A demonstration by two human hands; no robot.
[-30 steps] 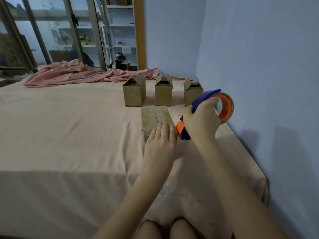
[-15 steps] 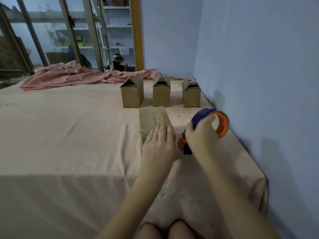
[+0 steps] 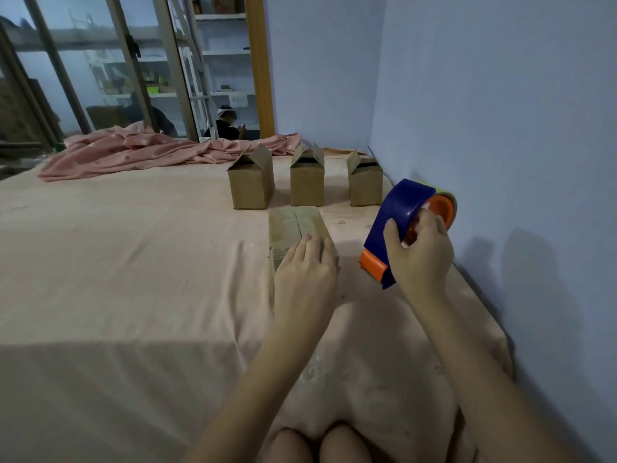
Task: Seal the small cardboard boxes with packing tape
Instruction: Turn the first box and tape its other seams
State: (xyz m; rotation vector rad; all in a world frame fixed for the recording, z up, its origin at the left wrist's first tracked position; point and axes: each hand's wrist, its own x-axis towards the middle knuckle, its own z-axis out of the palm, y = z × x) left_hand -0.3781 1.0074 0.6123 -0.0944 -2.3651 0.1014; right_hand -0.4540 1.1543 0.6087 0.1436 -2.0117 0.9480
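Head view: the left hand (image 3: 305, 279) lies flat, fingers together and extended, palm down on the near end of the closed box (image 3: 295, 227), which rests on the sheet (image 3: 133, 262) near centre, just in front of three open boxes (image 3: 307, 182); its long axis and flap seam run near to far. The right hand (image 3: 419, 252) is wrapped around the tape dispenser (image 3: 400, 225), held in the air to the right of that box, orange blade end pointing down and near. Judged step: the dispenser is held ready; the next move calls for bringing it onto the seam and drawing tape along the long axis.
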